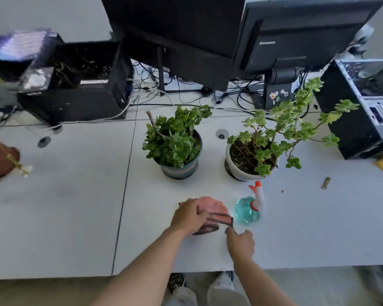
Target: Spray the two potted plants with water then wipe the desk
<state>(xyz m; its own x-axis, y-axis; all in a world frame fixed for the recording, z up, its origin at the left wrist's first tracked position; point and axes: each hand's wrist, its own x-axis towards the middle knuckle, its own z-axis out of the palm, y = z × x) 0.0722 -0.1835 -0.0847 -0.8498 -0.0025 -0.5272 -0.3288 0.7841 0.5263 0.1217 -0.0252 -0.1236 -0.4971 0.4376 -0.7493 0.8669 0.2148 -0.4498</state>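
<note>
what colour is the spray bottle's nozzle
Orange, on a white neck above the teal bottle; the head view shows it.

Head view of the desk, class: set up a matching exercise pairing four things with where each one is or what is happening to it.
Things:
1. spray bottle
2. pink cloth
3. teal pot
4. white pot

States:
A. holds the plant with long, spreading stems
B. held by both hands
C. stands untouched, right of the cloth
D. holds the compact, bushy plant

Pairs: 1-C, 2-B, 3-D, 4-A
</note>
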